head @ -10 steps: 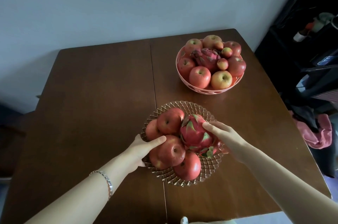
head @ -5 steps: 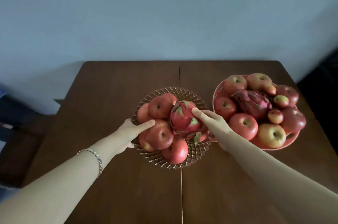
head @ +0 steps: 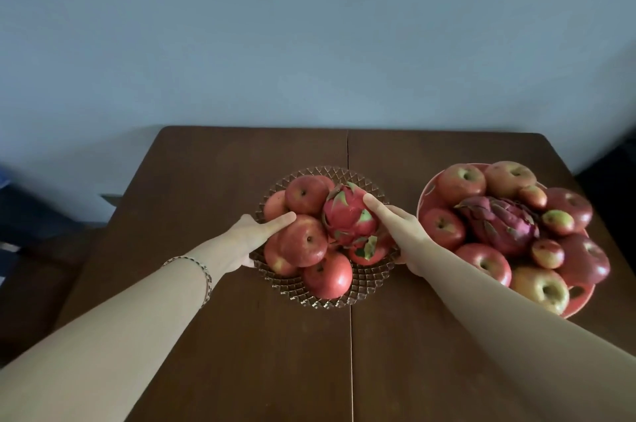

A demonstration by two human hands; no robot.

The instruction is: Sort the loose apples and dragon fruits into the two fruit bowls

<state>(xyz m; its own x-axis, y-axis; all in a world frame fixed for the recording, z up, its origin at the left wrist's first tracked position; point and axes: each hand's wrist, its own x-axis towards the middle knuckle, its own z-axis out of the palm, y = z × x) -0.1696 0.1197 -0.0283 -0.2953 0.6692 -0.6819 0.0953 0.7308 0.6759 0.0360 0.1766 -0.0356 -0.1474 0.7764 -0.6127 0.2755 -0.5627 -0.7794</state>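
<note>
Both hands closed around faceted glass bowl's scalloped rim, glossy apples inside.

Two bare forearms enter from the lower corners of the head view, each uncovered along its whole visible length, with no sleeve edge in sight. The left hand and the right hand wear no gloves and no visible rings. A slim metallic chain bracelet of small links encircles the left wrist, sitting loosely just behind the hand and catching a dull glint along its outer edge. The right wrist carries no band or watch on its visible side. Fingernails are too small to make out.
</note>
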